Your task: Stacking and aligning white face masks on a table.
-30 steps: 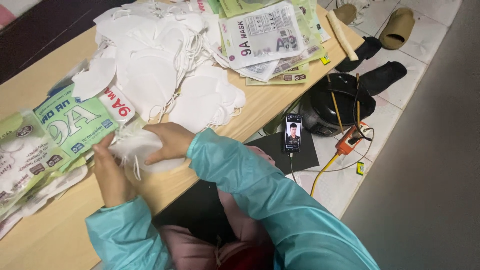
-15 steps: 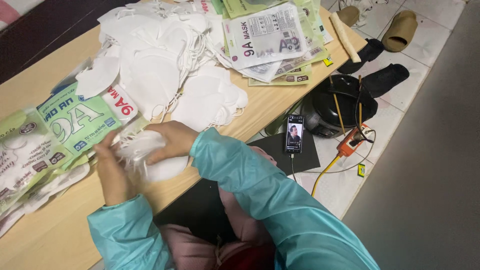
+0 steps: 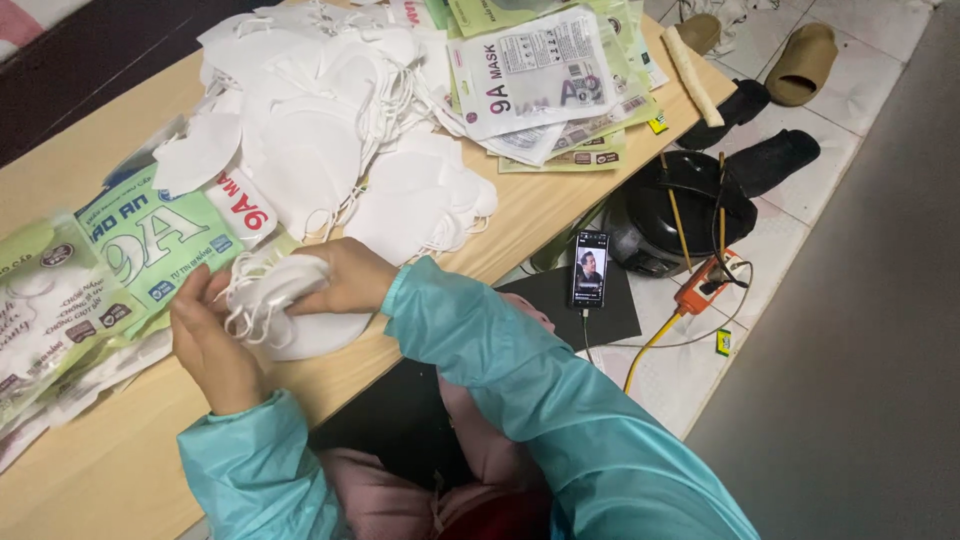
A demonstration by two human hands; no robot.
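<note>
Both hands grip a small stack of white face masks (image 3: 290, 305) at the near edge of the wooden table (image 3: 560, 205). My left hand (image 3: 210, 345) clasps the stack's left side, where the ear loops bunch up. My right hand (image 3: 345, 278) presses on its top right. Just left of the stack lies a green and white printed mask pouch (image 3: 150, 240), partly under my left fingers. Both arms wear teal sleeves.
A big heap of loose white masks (image 3: 320, 140) fills the table's middle. Filled mask pouches (image 3: 540, 75) lie at the far right, more pouches (image 3: 50, 310) at the left. On the floor: a phone (image 3: 590, 270) on a black mat, a black helmet (image 3: 685, 205), an orange cable, slippers (image 3: 805, 60).
The hands have stayed over the mask stack, with the fingers shifting a little on it. The view has barely moved.
</note>
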